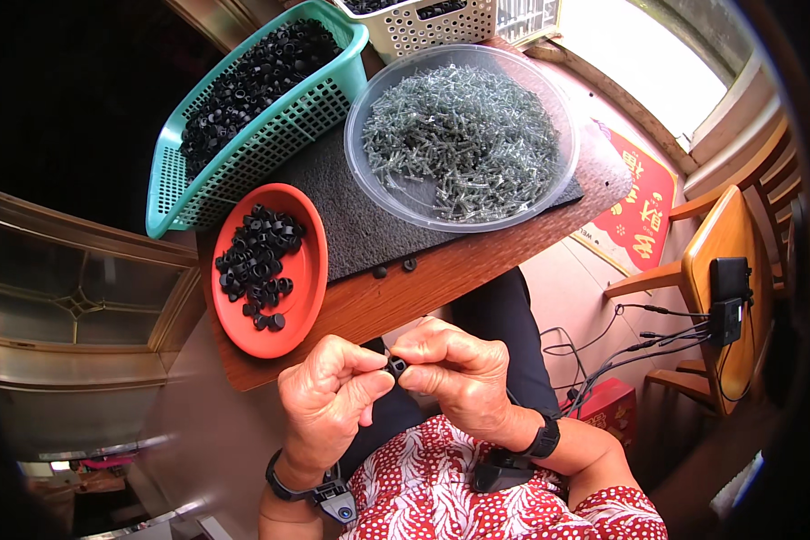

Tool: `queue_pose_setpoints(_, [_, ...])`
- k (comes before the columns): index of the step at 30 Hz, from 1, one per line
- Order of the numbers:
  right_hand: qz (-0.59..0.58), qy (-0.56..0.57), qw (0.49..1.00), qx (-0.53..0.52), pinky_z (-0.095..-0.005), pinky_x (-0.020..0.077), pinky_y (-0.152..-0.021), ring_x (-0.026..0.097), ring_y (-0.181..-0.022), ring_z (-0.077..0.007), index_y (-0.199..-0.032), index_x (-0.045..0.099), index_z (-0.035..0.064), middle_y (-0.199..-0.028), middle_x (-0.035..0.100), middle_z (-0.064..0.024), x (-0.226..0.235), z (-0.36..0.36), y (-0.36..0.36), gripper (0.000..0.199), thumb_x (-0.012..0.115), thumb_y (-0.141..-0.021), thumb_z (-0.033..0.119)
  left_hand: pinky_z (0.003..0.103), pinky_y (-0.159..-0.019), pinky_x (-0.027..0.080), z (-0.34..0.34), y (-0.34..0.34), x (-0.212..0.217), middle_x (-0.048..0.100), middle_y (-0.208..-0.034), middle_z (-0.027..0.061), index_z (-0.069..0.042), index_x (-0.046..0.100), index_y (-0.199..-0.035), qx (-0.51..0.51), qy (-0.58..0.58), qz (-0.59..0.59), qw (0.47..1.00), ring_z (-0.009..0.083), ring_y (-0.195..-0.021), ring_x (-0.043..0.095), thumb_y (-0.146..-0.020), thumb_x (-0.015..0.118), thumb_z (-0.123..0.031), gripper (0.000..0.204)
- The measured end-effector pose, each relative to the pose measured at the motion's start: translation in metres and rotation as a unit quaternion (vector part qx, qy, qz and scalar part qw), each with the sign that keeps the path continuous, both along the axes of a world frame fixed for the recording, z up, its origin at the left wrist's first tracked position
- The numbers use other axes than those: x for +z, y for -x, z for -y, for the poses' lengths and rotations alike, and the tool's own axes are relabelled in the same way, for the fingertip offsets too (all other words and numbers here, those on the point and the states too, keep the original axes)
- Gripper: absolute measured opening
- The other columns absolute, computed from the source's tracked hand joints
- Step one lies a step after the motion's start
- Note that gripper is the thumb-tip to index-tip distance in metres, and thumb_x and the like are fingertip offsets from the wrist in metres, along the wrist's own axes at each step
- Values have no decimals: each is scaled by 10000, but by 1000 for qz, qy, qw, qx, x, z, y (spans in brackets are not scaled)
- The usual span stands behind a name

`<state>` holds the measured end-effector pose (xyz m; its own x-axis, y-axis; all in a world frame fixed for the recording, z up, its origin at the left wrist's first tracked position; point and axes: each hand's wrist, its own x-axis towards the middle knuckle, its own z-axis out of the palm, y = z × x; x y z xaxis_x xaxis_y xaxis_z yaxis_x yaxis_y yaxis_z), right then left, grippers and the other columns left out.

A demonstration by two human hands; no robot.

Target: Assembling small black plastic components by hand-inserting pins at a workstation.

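Observation:
A small black plastic ring-like part (pixel 396 365) is pinched between the fingertips of both hands, just off the table's front edge and above my lap. My left hand (pixel 328 394) grips it from the left with thumb and forefinger. From the right, the thumb and forefinger of my right hand (pixel 454 371) close on it too. Whether a second small piece sits in the fingers is too small to tell. Nearest to the hands stands an orange-red oval tray (pixel 319 297) with a pile of black caps (pixel 261 255) in it.
A green basket (pixel 310 112) of black parts and a clear round tub (pixel 355 171) full of small clear pieces rest on the dark mat (pixel 333 234). Two loose black caps (pixel 409 265) lie by the mat's edge. Cables (pixel 594 378) run to a wooden chair (pixel 724 261) at right.

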<state>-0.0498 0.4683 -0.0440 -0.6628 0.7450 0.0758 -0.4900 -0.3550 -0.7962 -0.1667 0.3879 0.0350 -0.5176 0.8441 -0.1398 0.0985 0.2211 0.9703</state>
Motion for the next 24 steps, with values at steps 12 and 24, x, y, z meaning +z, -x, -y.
queue_pose_setpoints(12, [-21, 130, 991, 27, -242, 475, -770, 582, -842, -127, -935, 665, -48, -908, 626, -89, -2, 4, 3, 196, 667, -742, -85, 162, -422, 406, 4, 0, -6, 608, -713, 85, 34, 560, -833, 0, -5, -42, 999, 54, -497, 508, -757, 669, 98, 147])
queue_pose_setpoints(24, [-27, 149, 987, 48, -243, 468, -773, 574, -841, -123, -948, 665, -50, -901, 623, -82, -2, 4, 1, 202, 663, -748, -80, 165, -425, 407, 7, -3, -8, 606, -725, 74, 29, 542, -850, -46, -21, -177, 983, 46, -506, 509, -769, 662, 92, 158])
